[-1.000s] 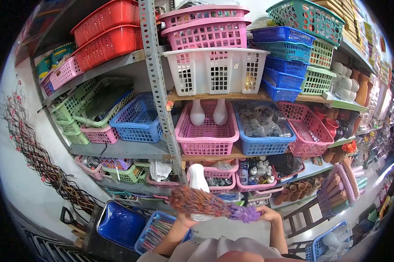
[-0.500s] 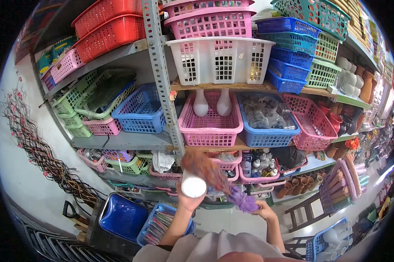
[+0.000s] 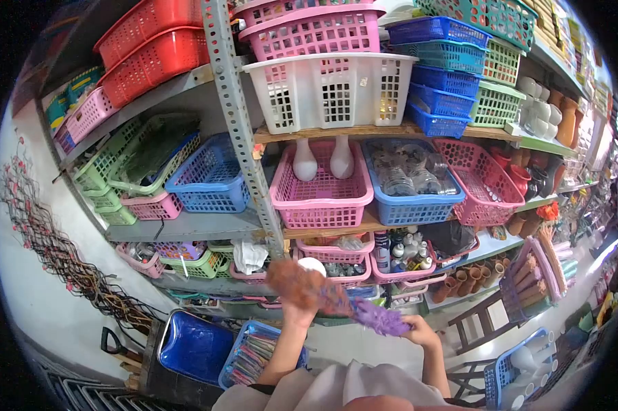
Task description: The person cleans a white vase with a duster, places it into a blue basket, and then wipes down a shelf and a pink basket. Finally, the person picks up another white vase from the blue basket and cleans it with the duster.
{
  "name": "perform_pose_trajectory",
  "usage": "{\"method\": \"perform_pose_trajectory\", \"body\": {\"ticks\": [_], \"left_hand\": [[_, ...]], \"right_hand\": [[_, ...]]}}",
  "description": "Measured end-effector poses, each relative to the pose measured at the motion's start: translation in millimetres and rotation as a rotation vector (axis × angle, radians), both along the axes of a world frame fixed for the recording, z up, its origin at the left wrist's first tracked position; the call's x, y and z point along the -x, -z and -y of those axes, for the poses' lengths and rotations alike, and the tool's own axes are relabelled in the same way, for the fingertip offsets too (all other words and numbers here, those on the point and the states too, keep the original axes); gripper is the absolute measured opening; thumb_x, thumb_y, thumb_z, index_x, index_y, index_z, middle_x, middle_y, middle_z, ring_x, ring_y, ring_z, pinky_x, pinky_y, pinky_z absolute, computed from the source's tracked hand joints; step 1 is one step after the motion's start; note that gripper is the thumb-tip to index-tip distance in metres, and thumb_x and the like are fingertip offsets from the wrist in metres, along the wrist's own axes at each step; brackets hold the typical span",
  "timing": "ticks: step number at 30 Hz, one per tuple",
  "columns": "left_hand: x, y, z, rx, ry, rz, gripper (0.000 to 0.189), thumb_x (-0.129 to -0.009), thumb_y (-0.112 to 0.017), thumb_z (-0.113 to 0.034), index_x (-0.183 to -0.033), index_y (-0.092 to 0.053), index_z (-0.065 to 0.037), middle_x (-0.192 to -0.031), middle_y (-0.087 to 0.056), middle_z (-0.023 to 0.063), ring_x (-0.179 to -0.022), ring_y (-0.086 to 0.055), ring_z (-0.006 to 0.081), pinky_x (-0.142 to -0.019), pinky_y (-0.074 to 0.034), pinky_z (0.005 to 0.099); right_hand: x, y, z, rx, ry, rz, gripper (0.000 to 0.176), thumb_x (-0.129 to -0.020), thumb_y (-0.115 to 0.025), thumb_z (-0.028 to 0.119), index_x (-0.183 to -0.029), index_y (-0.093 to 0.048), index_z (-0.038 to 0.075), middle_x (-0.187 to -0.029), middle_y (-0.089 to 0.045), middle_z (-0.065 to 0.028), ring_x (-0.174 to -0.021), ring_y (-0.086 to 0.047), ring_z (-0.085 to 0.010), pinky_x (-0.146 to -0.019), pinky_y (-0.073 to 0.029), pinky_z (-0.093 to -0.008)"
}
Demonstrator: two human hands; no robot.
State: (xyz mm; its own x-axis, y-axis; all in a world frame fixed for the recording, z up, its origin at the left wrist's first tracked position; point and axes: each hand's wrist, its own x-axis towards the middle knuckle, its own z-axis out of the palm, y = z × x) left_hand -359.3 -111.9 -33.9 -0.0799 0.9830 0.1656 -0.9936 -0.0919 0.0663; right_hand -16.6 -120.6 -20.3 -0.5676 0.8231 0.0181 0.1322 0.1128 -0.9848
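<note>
Feathery duster (image 3: 333,298), long axis oblique: brown end (image 3: 292,281) upper left, purple end (image 3: 381,319) lower right, raised before basket-lined shelves (image 3: 363,224) above the pale floor (image 3: 353,348). Your right hand (image 3: 422,331), forearm upright, clamps the purple end; your left hand (image 3: 297,314), fingers partly hidden, grips the white vase (image 3: 313,265).

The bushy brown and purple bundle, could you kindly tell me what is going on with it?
The person's right hand holds the bushy bundle by its purple end. Its blurred brown end partly covers a white object that the left hand seems to hold. Shelves of baskets stand ahead.
</note>
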Motion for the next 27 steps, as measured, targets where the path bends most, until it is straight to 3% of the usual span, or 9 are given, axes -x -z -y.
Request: {"method": "perform_pose_trajectory", "body": {"ticks": [3, 5, 10, 12, 14, 17, 23, 25, 27], "left_hand": [[-31.0, -66.5, 16.2, 0.266, -0.118, 0.036, 0.038, -0.093, -0.048, -0.039, -0.12, -0.052, -0.013, -0.119, -0.057, 0.0059, -0.111, -0.053, 0.0207, -0.096, -0.043, 0.0409], [-7.1, 20.8, -6.5, 0.069, -0.141, -0.285, 0.047, -0.088, -0.055, -0.046, -0.121, -0.051, -0.013, -0.115, -0.059, 0.0051, -0.105, -0.056, 0.0244, -0.095, -0.043, 0.0461], [-33.9, -13.7, -9.1, 0.283, 0.03, 0.048, 0.047, -0.091, -0.045, -0.05, -0.117, -0.052, -0.011, -0.101, -0.061, 0.0042, -0.099, -0.058, 0.0227, -0.091, -0.046, 0.0449], [-47.3, -31.3, -13.4, 0.303, -0.248, -0.58, 0.053, -0.085, -0.058, -0.027, -0.131, -0.037, -0.011, -0.118, -0.053, 0.0075, -0.109, -0.054, 0.0243, -0.096, -0.043, 0.0431], [-50.1, -42.0, -20.7, 0.414, -0.415, -1.2, 0.089, -0.068, -0.072, -0.002, -0.14, -0.02, -0.008, -0.132, -0.043, 0.0129, -0.117, -0.049, 0.0265, -0.098, -0.041, 0.0422], [-57.4, -68.5, -18.1, 0.271, -0.656, -1.855, 0.096, -0.056, -0.082, -0.019, -0.135, -0.029, -0.002, -0.125, -0.049, 0.0239, -0.111, -0.053, 0.0366, -0.089, -0.046, 0.0445], [-62.5, -79.9, -55.0, 0.274, -0.965, -2.082, 0.085, -0.054, -0.077, -0.013, -0.129, -0.038, -0.002, -0.113, -0.053, 0.0234, -0.106, -0.051, 0.0412, -0.092, -0.041, 0.0481], [-64.9, -85.7, -68.2, 0.249, -0.942, -2.137, 0.085, -0.055, -0.077, -0.013, -0.13, -0.038, -0.002, -0.116, -0.051, 0.0236, -0.108, -0.049, 0.042, -0.093, -0.04, 0.0482], [-66.4, -68.8, -85.6, 0.193, -1.076, -2.226, 0.086, -0.055, -0.077, -0.012, -0.131, -0.037, -0.002, -0.118, -0.051, 0.023, -0.108, -0.048, 0.0425, -0.094, -0.039, 0.0481]], "right_hand": [[-7.9, 8.2, 3.9, -0.027, 0.115, 0.023, 0.03, -0.077, -0.064, -0.007, -0.107, -0.066, 0.0, -0.095, -0.067, -0.0015, -0.087, -0.056, -0.0086, -0.078, -0.047, -0.0258], [-14.9, -2.8, 7.5, 0.059, -0.055, 0.037, 0.032, -0.076, -0.063, -0.009, -0.107, -0.065, 0.0, -0.097, -0.067, -0.0026, -0.089, -0.057, -0.0096, -0.08, -0.047, -0.0261], [-12.0, -7.6, 14.2, -0.07, 0.209, 0.133, 0.029, -0.073, -0.065, -0.007, -0.102, -0.066, -0.001, -0.092, -0.068, -0.0074, -0.084, -0.058, -0.0105, -0.077, -0.048, -0.026], [-19.7, -13.8, 10.8, -0.087, 0.258, 0.083, 0.027, -0.073, -0.066, -0.006, -0.1, -0.066, -0.001, -0.089, -0.067, -0.0067, -0.082, -0.057, -0.0102, -0.075, -0.048, -0.0255], [-34.7, -6.7, 0.5, -0.098, 0.353, 0.156, 0.021, -0.073, -0.066, -0.005, -0.095, -0.066, -0.003, -0.083, -0.065, -0.0049, -0.079, -0.056, -0.0091, -0.07, -0.046, -0.0242], [-44.1, -40.3, -14.8, -0.199, 0.385, 0.057, 0.021, -0.073, -0.067, -0.002, -0.094, -0.066, -0.003, -0.086, -0.067, -0.0074, -0.079, -0.056, -0.0091, -0.069, -0.047, -0.026], [-66.5, -89.3, -64.8, -0.465, 0.554, 0.17, 0.03, -0.066, -0.062, -0.006, -0.095, -0.065, -0.002, -0.091, -0.067, -0.0175, -0.078, -0.065, -0.023, -0.071, -0.048, -0.0293], [-81.2, -94.2, -80.4, -0.33, 0.342, 0.209, 0.03, -0.066, -0.062, -0.004, -0.096, -0.065, -0.001, -0.09, -0.067, -0.0167, -0.079, -0.065, -0.026, -0.072, -0.048, -0.031], [-75.0, -97.0, -98.6, -0.619, 0.303, 0.184, 0.031, -0.065, -0.062, -0.003, -0.095, -0.065, 0.001, -0.086, -0.066, -0.0173, -0.078, -0.064, -0.0309, -0.072, -0.048, -0.0339]]}}
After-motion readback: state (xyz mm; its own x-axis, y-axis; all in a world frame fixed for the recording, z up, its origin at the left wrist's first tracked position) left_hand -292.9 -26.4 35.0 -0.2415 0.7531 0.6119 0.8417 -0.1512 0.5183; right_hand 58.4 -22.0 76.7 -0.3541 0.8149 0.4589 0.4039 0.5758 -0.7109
